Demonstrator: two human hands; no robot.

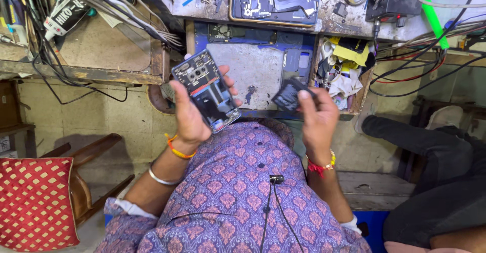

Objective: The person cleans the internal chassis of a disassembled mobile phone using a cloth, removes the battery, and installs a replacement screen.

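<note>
In front of the chest, above the lap, an opened smartphone [206, 91] is gripped in the left hand [190, 116], its back cover gone and its inner parts turned up toward the camera; the thumb is laid along the near long edge and the fingers are wrapped round the far one. Just to the right of that hand, and apart from it, a small dark flat part [288, 96] is pinched in the right hand [316, 119] between thumb and fingertips, tilted at about the same height as the phone. What kind of part it is cannot be made out.

Beyond both hands, a worn blue-and-grey work mat [253, 65] is spread on the bench, and past the right hand an open compartment [364, 88] is stuffed with yellow and white scraps. Farther off, above the mat, a second dismantled phone in a tray [276, 2] is seen. To the right of the right hand another person's dark-trousered leg [415, 141] is stretched out.

The step in hand is judged to be the matching of the loose part to the open phone. For that, the part would need to be turned flat, lined up over its place in the frame, and lowered without catching the exposed parts.
</note>
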